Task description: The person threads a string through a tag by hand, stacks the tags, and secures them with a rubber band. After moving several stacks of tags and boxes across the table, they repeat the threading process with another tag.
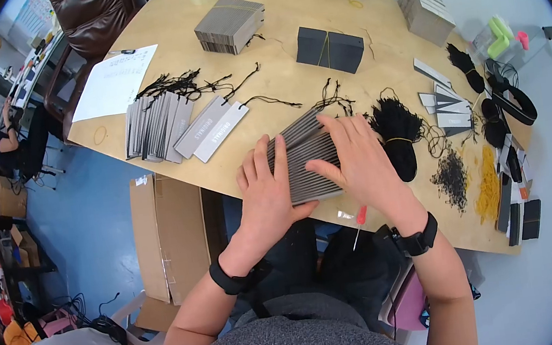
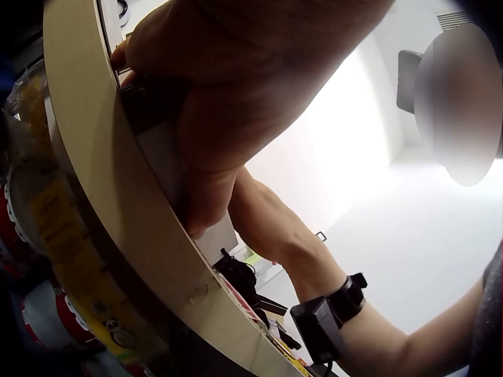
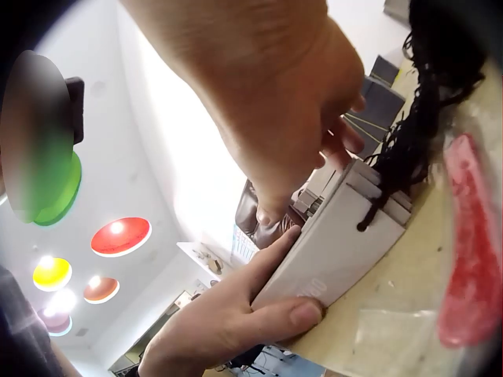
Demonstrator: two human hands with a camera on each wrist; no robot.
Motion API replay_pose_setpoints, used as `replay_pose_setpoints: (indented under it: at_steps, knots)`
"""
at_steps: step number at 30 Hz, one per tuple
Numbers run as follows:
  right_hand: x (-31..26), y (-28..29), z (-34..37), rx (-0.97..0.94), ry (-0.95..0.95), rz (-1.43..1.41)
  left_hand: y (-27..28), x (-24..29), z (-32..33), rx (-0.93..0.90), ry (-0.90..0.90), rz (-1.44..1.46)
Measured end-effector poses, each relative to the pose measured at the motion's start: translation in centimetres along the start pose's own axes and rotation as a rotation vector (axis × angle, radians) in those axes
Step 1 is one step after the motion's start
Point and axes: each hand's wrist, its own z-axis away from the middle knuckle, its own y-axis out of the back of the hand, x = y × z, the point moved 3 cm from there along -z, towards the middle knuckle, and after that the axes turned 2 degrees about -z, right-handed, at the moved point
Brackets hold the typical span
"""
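Note:
A thick row of grey hang tags [image 1: 307, 158] stands on edge at the table's near side, black strings at its far end. My left hand [image 1: 265, 189] grips the row from the left; its thumb lies across the white face of the nearest tag [image 3: 334, 251], a finger along the top edge. Over the right side, my right hand [image 1: 369, 159] rests with fingers extended at the far corner and thumb reaching over the tags' upper edges. To the left lie strung tags in a fanned pile [image 1: 157, 128] and two loose tags [image 1: 223, 131] lettered "ORIGINALS".
Black string bundles [image 1: 397, 133], small black pieces [image 1: 452, 178] and yellow rubber bands [image 1: 488, 184] lie to the right. A red-handled tool [image 1: 362, 215] sits at the near edge. Banded card stacks [image 1: 230, 25] stand farther back. A cardboard box [image 1: 180, 232] is below the table.

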Motion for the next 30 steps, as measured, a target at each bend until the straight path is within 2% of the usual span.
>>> replay_pose_setpoints:
  at_steps: [5, 14, 20, 22, 25, 29, 30]
  knots:
    - [0.3, -0.5, -1.2, -0.022, 0.058, 0.046, 0.1, 0.1, -0.1, -0.009, 0.013, 0.011]
    - [0.6, -0.8, -1.2, -0.058, 0.038, 0.053, 0.1, 0.1, -0.2, -0.023, 0.035, -0.010]
    - [1.7, -1.0, -2.8, 0.062, 0.103, 0.030, -0.1, 0.1, -0.3, -0.056, 0.050, -0.079]
    - [2.8, -1.9, -3.8, -0.073, 0.032, -0.080, -0.1, 0.1, -0.3, -0.061, 0.060, -0.041]
    - [3.6, -2.8, -4.8, -0.136, -0.011, -0.172, 0.0, 0.2, -0.2, -0.030, 0.063, -0.081]
    - [5.2, -2.7, -5.0, -0.127, -0.178, -0.357, 0.3, 0.4, 0.0, 0.013, 0.045, -0.031]
    - [5.3, -1.9, -4.2, -0.068, -0.278, -0.686, 0.2, 0.2, -0.1, 0.012, 0.041, -0.029]
